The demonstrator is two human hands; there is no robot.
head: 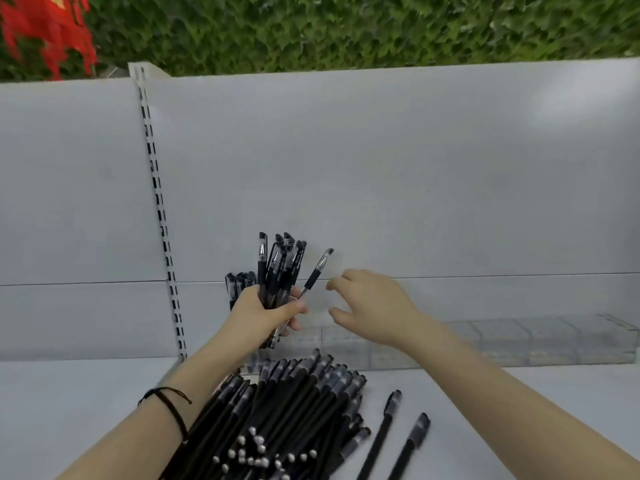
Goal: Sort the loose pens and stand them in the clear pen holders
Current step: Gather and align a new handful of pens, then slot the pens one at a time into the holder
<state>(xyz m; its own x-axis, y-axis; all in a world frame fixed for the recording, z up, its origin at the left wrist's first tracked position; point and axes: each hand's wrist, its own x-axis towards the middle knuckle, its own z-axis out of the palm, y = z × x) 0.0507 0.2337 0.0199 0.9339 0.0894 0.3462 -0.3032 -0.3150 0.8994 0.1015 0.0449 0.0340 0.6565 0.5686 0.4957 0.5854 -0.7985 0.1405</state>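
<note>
Pens [284, 417] heap at six o'clock — left hand [258, 317] grips a bunch [277, 268] upright; right hand [374, 306], at its three o'clock, fingers spread, holding nothing.

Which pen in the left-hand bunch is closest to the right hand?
The single pen splayed out rightward, tilted toward the right hand; the other pens stand packed together in the left hand.

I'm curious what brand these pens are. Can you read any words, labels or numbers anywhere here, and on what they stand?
No text here can be read.
On the bundle of pens gripped in the left hand: any print on the barrels is too small and blurred.
On the pile of pens lying in front: no legible print.
On the red object at top left: yellow marks, too blurred to read.
</note>
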